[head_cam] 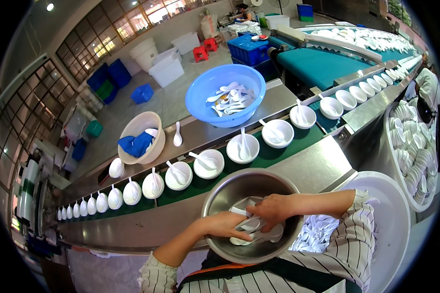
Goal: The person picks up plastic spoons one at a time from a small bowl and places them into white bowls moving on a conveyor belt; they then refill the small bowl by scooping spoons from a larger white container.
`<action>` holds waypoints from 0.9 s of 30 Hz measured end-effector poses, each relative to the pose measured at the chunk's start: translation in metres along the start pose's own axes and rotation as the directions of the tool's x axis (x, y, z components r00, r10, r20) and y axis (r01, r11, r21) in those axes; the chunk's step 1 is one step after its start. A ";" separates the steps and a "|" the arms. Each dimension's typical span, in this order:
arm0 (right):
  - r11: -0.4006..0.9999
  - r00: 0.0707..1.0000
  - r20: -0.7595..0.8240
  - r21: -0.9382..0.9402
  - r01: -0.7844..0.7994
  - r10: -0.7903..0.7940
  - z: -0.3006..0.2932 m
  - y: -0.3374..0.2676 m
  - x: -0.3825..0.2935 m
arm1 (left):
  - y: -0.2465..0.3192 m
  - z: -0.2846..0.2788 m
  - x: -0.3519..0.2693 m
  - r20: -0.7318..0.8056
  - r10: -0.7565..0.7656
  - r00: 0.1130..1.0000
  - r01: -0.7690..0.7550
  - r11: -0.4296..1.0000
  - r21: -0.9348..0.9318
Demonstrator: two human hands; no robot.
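Both my hands are down inside a stainless steel bowl (214, 205) that holds several white soup spoons (277, 232). My left hand (223, 224) comes in from the left, its thumb and fingers around spoons in the middle. From the right, my right hand (273, 209) curls over the same cluster, fingers bent; its fingertips are partly hidden among the spoons. Beyond the bowl, a green conveyor belt (220, 183) carries a row of white bowls (209, 164), most with one white spoon leaning inside.
A blue basin (225, 119) of spoons and a beige basin (159, 146) with blue cloth stand on the far ledge, a lone spoon (178, 135) between them. At right are a white tub (385, 234) of spoons and a bin (392, 154) of stacked white ware. A person (427, 86) stands beyond.
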State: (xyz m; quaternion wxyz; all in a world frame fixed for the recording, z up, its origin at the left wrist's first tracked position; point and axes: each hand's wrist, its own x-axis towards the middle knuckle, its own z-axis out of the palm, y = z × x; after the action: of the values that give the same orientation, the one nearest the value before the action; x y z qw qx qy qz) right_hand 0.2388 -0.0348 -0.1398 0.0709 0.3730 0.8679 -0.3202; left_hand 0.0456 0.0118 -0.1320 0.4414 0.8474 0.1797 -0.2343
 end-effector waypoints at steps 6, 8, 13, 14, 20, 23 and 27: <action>1.000 0.998 0.067 0.004 -0.015 0.014 -0.005 0.002 -0.001 | 0.007 -0.007 -0.001 0.040 0.015 0.999 -0.017 0.997 0.069; 0.999 0.999 0.045 0.034 -0.021 0.020 -0.006 -0.004 -0.004 | -0.006 0.001 0.003 -0.003 0.032 0.999 -0.031 0.995 0.090; 0.994 0.996 -0.050 0.082 -0.067 0.072 -0.011 -0.005 -0.011 | -0.002 -0.003 -0.001 -0.120 0.023 0.992 -0.018 0.999 0.043; 0.993 0.993 -0.094 0.101 -0.068 0.078 -0.012 -0.007 -0.014 | -0.003 -0.003 -0.002 -0.144 0.037 0.989 -0.033 0.999 0.028; 0.986 0.952 -0.303 0.166 0.007 0.044 -0.012 -0.007 -0.016 | 0.002 -0.010 -0.007 -0.234 -0.018 0.972 0.000 0.997 -0.076; 0.989 0.941 -0.337 0.149 0.018 0.034 -0.010 -0.007 -0.016 | 0.001 -0.008 -0.006 -0.214 -0.047 0.976 0.013 0.987 -0.157; 0.984 0.917 -0.397 0.176 0.042 0.032 -0.014 -0.005 -0.020 | 0.007 -0.013 -0.006 -0.289 -0.059 0.955 0.032 0.995 -0.098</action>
State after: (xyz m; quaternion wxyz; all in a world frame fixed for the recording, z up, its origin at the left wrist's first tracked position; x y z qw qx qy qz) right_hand 0.2517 -0.0411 -0.1193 -0.1419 0.4329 0.8325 -0.3153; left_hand 0.0479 0.0182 -0.1173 0.4434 0.8469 0.2730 -0.1083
